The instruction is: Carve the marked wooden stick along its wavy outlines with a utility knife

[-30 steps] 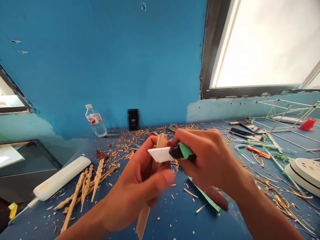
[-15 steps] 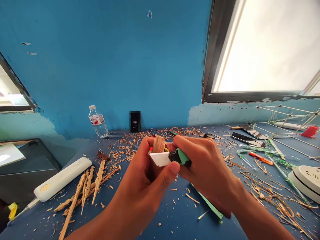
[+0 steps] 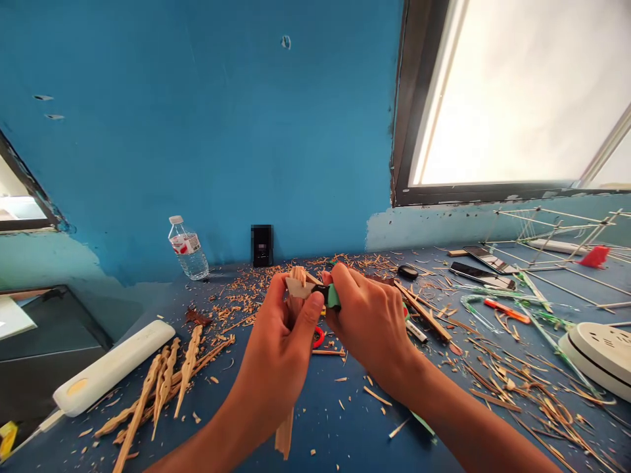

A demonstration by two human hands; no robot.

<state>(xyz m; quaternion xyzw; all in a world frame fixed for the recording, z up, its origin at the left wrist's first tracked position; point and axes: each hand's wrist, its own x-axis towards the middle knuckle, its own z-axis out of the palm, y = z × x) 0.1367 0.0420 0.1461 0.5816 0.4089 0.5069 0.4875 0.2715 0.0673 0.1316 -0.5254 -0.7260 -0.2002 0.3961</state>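
Note:
In the head view, my left hand is closed around a pale wooden stick, whose top shows above the fingers and whose lower end sticks out below the hand. My right hand grips a utility knife with a green and black handle. Its broad blade lies across the upper part of the stick. My left thumb presses near the base of the blade. Part of the stick is hidden behind my left hand.
Carved wooden sticks lie at left beside a white power strip. A water bottle and a black device stand by the wall. Shavings cover much of the blue table. Phones, an orange cutter and a stick frame are at right.
Both hands have shifted slightly left, and the knife has moved up. The stick has tilted, so its lower end now shows beneath my left hand. The camera view has shifted a little.

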